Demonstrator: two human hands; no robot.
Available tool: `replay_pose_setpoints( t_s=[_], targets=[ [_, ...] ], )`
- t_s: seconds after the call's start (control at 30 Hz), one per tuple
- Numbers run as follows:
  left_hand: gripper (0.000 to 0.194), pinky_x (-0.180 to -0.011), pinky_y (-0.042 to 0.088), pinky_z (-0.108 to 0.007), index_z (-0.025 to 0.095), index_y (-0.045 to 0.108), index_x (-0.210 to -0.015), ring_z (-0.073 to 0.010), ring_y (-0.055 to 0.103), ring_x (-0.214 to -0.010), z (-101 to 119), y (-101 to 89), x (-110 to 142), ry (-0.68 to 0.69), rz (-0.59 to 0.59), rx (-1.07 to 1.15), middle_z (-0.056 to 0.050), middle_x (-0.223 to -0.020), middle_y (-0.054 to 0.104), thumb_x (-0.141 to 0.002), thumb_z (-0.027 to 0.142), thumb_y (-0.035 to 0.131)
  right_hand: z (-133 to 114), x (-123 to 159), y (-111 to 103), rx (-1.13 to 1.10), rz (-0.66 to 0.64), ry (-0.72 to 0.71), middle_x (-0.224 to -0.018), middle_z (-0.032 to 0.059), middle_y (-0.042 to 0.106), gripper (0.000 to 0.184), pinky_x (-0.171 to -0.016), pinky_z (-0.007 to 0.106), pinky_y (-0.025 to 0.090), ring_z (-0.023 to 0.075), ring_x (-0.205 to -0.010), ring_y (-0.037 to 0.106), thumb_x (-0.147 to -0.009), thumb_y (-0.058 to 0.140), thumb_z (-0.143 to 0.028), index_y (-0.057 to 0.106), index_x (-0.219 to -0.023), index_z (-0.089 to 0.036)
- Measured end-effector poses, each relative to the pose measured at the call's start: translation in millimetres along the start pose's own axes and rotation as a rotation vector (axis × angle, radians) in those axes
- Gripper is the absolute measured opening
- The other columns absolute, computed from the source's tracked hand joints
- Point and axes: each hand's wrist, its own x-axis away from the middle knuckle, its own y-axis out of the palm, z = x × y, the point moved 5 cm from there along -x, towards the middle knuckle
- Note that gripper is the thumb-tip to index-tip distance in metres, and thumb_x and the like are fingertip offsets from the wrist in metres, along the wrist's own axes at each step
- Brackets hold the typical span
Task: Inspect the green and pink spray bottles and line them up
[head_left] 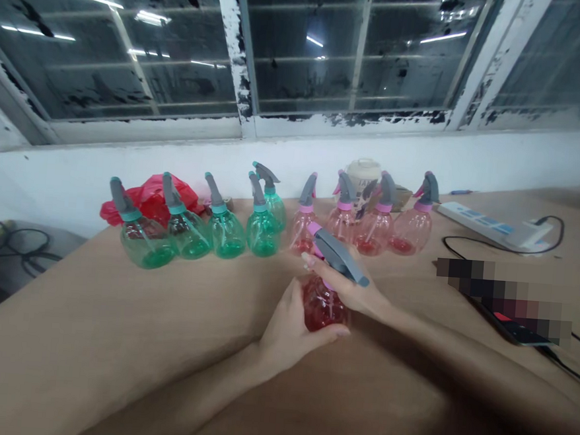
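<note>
A clear pink spray bottle [324, 306] with a grey trigger head and pink collar is held in front of me, slightly tilted. My left hand [290, 323] is wrapped round its lower body, the thumb across the near side. My right hand [347, 284] is closed at the bottle's neck, just under the spray head, which partly hides the fingers. Behind them, several pink spray bottles [411, 231] stand in a row. To their left stand several green spray bottles [228, 236] with grey heads and teal collars.
A red plastic bag [155, 198] lies behind the green bottles. A white printed tub [362, 176] stands behind the pink ones. On the right are a white power strip [493, 225], black cables and a phone [520, 332]. Wall and windows rise behind the wooden table [88, 323].
</note>
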Motion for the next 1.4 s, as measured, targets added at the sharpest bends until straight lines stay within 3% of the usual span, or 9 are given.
replay_pose_setpoints(
  t_s=[0.13,0.27,0.5,0.93,1.13,1.4],
  targets=[
    [0.071,-0.1,0.036,-0.051,0.017,0.034,-0.123,-0.0298,0.048,-0.117,2.9,-0.4,-0.5,0.013,-0.001,0.013,-0.015,-0.123,0.05,-0.069,0.047,0.07,0.4,-1.3,1.2,-0.045,-0.044,0.016,-0.069,-0.0036,0.054,0.01,-0.062,0.026,0.042,0.0106,-0.064,0.052,-0.082,0.056,-0.029,0.056,-0.078,-0.02],
    [0.072,-0.1,0.037,-0.05,0.017,0.034,-0.123,-0.0299,0.048,-0.117,5.7,-0.9,-0.8,0.008,-0.002,0.013,-0.016,-0.123,0.05,-0.068,0.049,0.07,0.9,0.9,1.8,-0.084,-0.049,0.035,-0.078,-0.0013,0.059,0.013,-0.073,0.029,0.045,0.0137,-0.074,0.057,-0.083,0.055,-0.032,0.058,-0.09,-0.022],
    [0.075,-0.1,0.036,-0.051,0.016,0.034,-0.123,-0.03,0.047,-0.117,5.0,-0.2,-0.5,0.001,-0.01,-0.004,-0.015,-0.124,0.05,-0.068,0.051,0.069,3.0,4.1,1.2,-0.058,0.021,0.035,-0.081,-0.0023,0.062,0.009,-0.069,0.028,0.046,0.0132,-0.075,0.059,-0.082,0.056,-0.032,0.057,-0.085,-0.023],
    [0.074,-0.1,0.037,-0.051,0.017,0.033,-0.124,-0.0309,0.047,-0.117,5.7,-1.0,-1.2,0.025,-0.004,0.002,-0.015,-0.125,0.049,-0.068,0.049,0.069,3.0,3.6,1.8,-0.067,-0.027,0.051,-0.084,0.0001,0.061,0.014,-0.075,0.032,0.046,0.0156,-0.078,0.058,-0.081,0.056,-0.035,0.057,-0.088,-0.023],
    [0.074,-0.099,0.037,-0.051,0.016,0.034,-0.123,-0.0313,0.048,-0.117,3.9,-0.8,-1.1,-0.012,-0.013,-0.018,-0.016,-0.123,0.05,-0.068,0.051,0.069,-0.1,2.4,0.4,-0.043,-0.009,0.045,-0.077,-0.0024,0.058,0.011,-0.066,0.027,0.044,0.0124,-0.07,0.055,-0.081,0.056,-0.033,0.054,-0.081,-0.023],
    [0.077,-0.1,0.036,-0.052,0.018,0.031,-0.127,-0.0312,0.046,-0.118,4.9,-0.8,-1.9,0.027,-0.022,0.01,-0.015,-0.125,0.048,-0.068,0.048,0.07,0.2,2.0,0.3,0.002,0.011,0.074,-0.059,-0.0052,0.044,0.022,-0.052,0.025,0.037,0.0092,-0.055,0.043,-0.082,0.055,-0.034,0.047,-0.066,-0.021]
  ],
)
